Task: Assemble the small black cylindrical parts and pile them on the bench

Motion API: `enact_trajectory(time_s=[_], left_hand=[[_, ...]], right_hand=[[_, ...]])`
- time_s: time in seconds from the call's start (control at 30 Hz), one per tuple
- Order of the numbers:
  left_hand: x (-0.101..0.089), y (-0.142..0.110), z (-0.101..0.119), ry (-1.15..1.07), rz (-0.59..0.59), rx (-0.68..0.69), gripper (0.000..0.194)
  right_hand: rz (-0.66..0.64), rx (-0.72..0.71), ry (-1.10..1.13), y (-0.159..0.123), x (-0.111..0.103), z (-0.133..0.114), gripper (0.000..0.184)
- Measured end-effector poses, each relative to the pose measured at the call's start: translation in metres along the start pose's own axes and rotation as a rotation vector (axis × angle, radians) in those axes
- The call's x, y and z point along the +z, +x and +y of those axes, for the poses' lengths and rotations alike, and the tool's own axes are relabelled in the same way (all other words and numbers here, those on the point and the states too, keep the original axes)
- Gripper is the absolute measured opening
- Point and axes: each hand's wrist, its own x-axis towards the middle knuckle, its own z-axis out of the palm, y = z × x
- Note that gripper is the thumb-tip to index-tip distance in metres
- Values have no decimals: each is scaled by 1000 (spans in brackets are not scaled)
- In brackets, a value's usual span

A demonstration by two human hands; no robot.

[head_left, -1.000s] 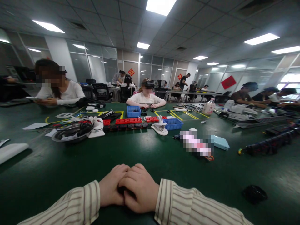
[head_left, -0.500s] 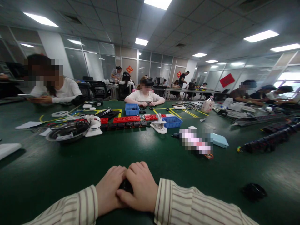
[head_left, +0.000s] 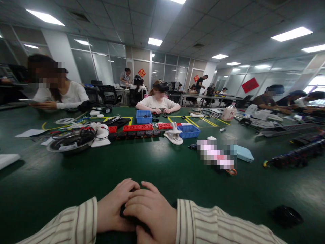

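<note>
At the near edge of the green table (head_left: 162, 169), my two hands meet over a dark, rounded object (head_left: 123, 210), mostly hidden between them; its kind does not show. My left hand (head_left: 113, 205) curls round its left side. Over the top and right side lies my right hand (head_left: 152, 211), fingers bent across it and reaching to the left fingers. The right thumb points down toward the bottom of the view. Both wrists come out of striped cream sleeves. Off to the right lies a black, rounded object (head_left: 286, 216), blurred and apart from both hands.
Farther back lie a metal bowl with cables (head_left: 69, 144), a red socket strip (head_left: 138, 128), blue bins (head_left: 144, 117) and a white clip (head_left: 174, 135). A light-blue box (head_left: 243, 153) and a dark cable bundle (head_left: 294, 159) are at right. A person (head_left: 158, 100) sits opposite.
My right hand has turned and slid down and left over the dark object, covering more of it. My left hand has shifted slightly left. The view has moved a little.
</note>
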Motion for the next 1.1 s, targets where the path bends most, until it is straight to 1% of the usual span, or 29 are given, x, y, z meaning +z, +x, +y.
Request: enact_trajectory(time_s=[0.03,0.1,0.17,0.2,0.27,0.33,0.43,0.53,0.6,0.67,0.7,0.77,0.8,0.87,0.93,0.97,1.03,1.1], left_hand=[[2,-1,-1,2,15,15,50],[4,-4,-2,7,51,40,65],[6,-5,0,25,84,22,69],[7,-5,3,34,92,-3,66],[7,-4,8,38,82,-62,54],[6,-3,11,24,52,-91,41],[2,0,13,-20,17,-74,32],[-1,3,11,-54,-20,-39,31],[-2,3,9,-61,-39,-31,36],[-2,2,7,-59,-40,-12,45],[-1,1,6,-54,-30,2,50],[2,-2,4,-34,8,31,62],[3,-3,4,-20,33,37,68],[6,-5,6,15,86,30,75],[7,-6,9,50,127,7,70],[8,-6,11,62,137,-11,63],[7,-6,15,57,125,-42,47],[6,-6,16,18,85,-57,38]], right_hand=[[22,50,-7,-1,1,0,35],[46,175,-39,-2,3,1,46],[51,274,-86,-2,7,4,55],[46,308,-111,-2,8,5,56],[21,348,-156,-2,10,7,52],[-20,349,-180,-1,9,8,45],[-47,251,-160,1,6,8,34],[-80,58,-101,2,4,9,24],[-132,-72,-81,1,3,10,16],[-181,-169,-83,0,3,11,9],[-183,-201,-87,0,3,11,8],[-124,-207,-95,-2,5,11,13],[-72,-179,-99,-2,6,10,19],[39,-65,-109,-2,10,9,36],[104,89,-129,-3,14,7,52],[112,159,-142,-3,15,6,55],[78,261,-167,-3,15,6,52],[15,292,-186,-2,13,5,46]])
